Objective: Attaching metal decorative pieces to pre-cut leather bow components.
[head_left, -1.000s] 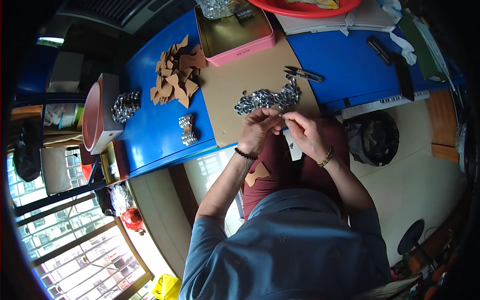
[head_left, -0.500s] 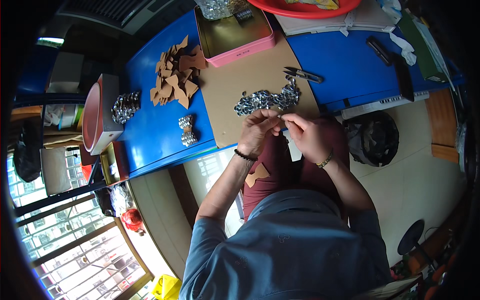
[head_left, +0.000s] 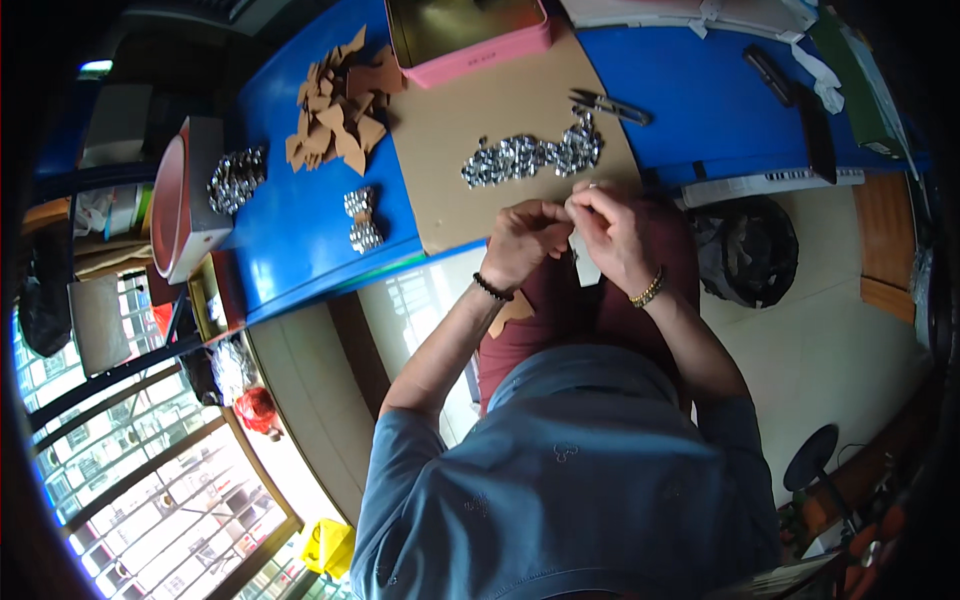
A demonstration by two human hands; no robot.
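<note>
My left hand (head_left: 524,242) and my right hand (head_left: 612,232) meet over my lap at the table's near edge, fingers pinched together. What they hold is too small to make out. Just beyond them, a heap of shiny silver beads or stones (head_left: 530,160) lies on a brown cardboard sheet (head_left: 440,135). Thread snips (head_left: 612,106) rest past its right end. To the left is a bow-shaped piece covered in silver stones (head_left: 363,222), with a brown middle. A plain tan bow-shaped piece (head_left: 515,308) lies on my thigh, partly hidden by my left forearm.
Brown bow-shaped cutouts (head_left: 335,120) are piled at the far left, near more silver-stoned pieces (head_left: 237,180). A pink-rimmed tin (head_left: 478,62) stands at the back. A black bag-lined bin (head_left: 745,250) is on the floor at right.
The view has tilted, so the table and its things sit higher in the picture. My hands now appear farther from the silver heap, and the right hand's fingers point more upward.
</note>
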